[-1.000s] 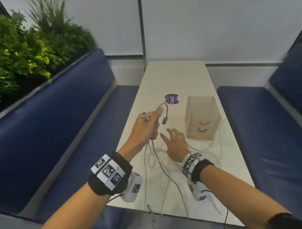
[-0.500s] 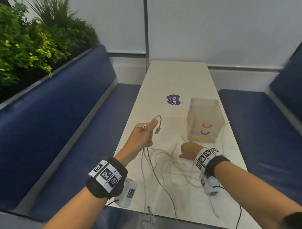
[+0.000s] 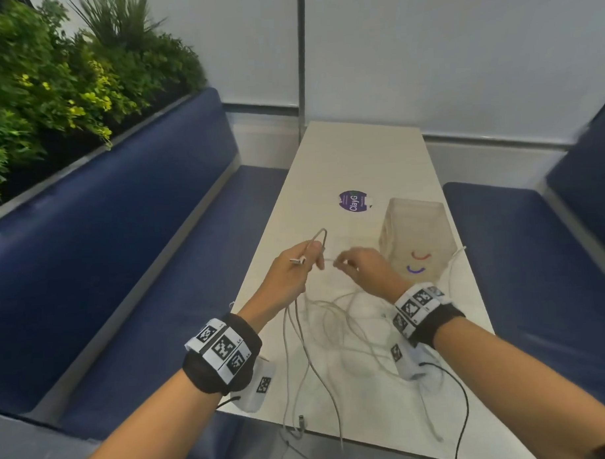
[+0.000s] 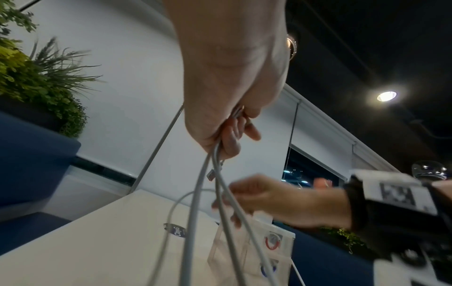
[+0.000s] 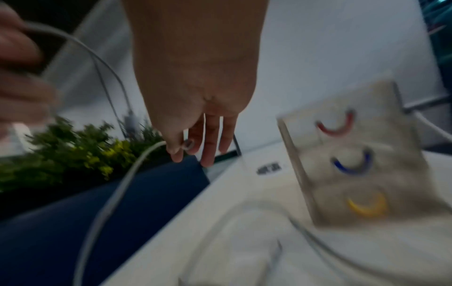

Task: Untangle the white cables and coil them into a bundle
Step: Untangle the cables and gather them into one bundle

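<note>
The white cables sprawl in loose tangled loops across the near end of the table, some strands trailing over its edge. My left hand is clenched round several strands, lifted so they hang free to sort. My right hand pinches one thin strand beside it, to feed into the bunch

I get a bright, evenly lit head view, bowed at its edges. My left wrist view shows a glaring round ceiling lamp against darkness. My right wrist view is dim and motion-smeared.
</note>
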